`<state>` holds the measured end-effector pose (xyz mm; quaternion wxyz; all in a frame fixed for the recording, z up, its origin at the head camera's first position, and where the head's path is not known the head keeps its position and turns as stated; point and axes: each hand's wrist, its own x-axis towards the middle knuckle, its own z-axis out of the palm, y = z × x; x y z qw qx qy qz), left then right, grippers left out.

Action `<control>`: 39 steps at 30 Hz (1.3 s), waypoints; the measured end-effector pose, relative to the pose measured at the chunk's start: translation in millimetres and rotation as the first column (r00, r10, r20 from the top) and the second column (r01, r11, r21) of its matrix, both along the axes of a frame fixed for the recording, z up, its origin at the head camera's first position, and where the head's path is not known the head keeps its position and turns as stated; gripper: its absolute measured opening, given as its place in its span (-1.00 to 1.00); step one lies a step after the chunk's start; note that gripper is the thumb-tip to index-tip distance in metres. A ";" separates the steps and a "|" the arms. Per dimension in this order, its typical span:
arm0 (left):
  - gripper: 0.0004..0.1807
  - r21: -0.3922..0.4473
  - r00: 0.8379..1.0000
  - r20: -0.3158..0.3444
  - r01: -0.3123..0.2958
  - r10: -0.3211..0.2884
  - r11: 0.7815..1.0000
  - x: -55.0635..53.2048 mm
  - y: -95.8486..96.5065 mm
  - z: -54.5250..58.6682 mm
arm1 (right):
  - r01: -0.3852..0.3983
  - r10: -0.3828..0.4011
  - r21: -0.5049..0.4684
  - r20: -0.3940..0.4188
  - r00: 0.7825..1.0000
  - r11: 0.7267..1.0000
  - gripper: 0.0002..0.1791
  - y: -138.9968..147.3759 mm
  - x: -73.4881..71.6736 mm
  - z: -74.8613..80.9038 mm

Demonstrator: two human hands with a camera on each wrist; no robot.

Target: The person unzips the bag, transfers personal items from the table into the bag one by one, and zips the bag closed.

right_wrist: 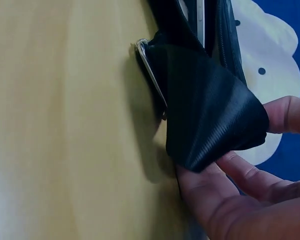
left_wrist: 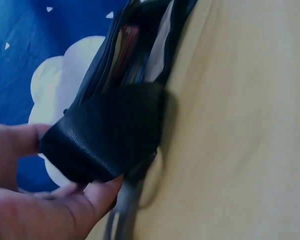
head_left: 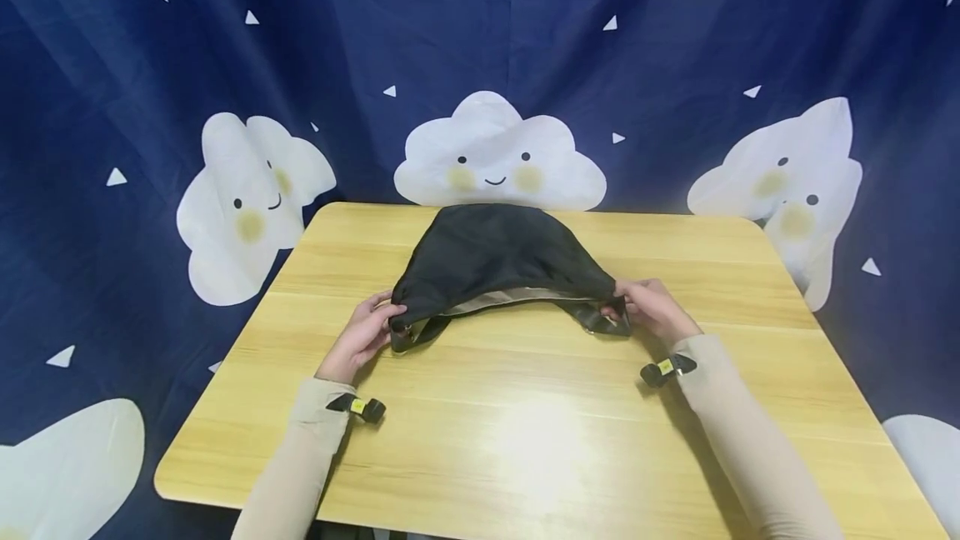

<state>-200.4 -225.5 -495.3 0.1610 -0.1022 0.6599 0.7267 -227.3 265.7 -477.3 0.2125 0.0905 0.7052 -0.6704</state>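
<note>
A black crescent-shaped cloth bag [head_left: 498, 252] stands on the table with its curved side toward the curtain. Its near edge gapes and shows a pale lining [head_left: 517, 298]. My left hand [head_left: 365, 330] pinches the left end, thumb and fingers on opposite sides of a black strap tab [left_wrist: 110, 132]. At the other end my right hand [head_left: 652, 307] grips the matching strap tab [right_wrist: 215, 110], beside a metal ring [right_wrist: 149, 67]. Through the opening, the left wrist view shows a reddish item [left_wrist: 127, 47] inside. The right wrist view shows a slim whitish edge [right_wrist: 200, 22] in there.
The light wooden table [head_left: 450, 440] has rounded corners. A dark blue curtain [head_left: 450, 15] with white clouds hangs behind and around it. Each sleeve carries a small black wrist camera, on the left [head_left: 363, 408] and on the right [head_left: 663, 369].
</note>
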 end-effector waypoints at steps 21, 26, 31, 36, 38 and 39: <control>-0.32 -0.672 0.885 0.098 0.397 -0.456 0.625 -48.4 -0.1 48.7 | -0.059 0.060 0.066 -0.003 0.998 0.996 -0.44 14.1 20.8 -4.7; -0.44 -0.759 0.852 0.116 0.407 -0.510 0.508 -47.2 5.5 63.2 | -0.125 0.137 0.262 -0.025 0.990 0.957 -0.26 21.5 21.3 9.2; -0.45 -0.753 0.843 0.136 0.430 -0.521 0.498 -49.2 8.4 65.0 | -0.067 0.161 0.508 -0.144 0.976 0.859 -0.21 19.9 22.8 35.3; -0.18 -0.734 0.837 0.159 0.455 -0.523 0.505 -50.9 10.9 66.1 | 0.129 0.071 0.492 -0.366 0.928 0.861 -0.37 -12.7 19.6 68.9; -0.08 -0.721 0.837 0.174 0.467 -0.519 0.512 -51.7 11.9 66.4 | 0.163 0.030 0.403 -0.431 0.902 0.900 -0.42 -32.6 16.6 81.4; -0.04 -0.721 0.834 0.175 0.471 -0.524 0.509 -52.3 12.3 66.5 | 0.164 0.008 0.343 -0.450 0.893 0.925 -0.45 -43.5 14.7 86.6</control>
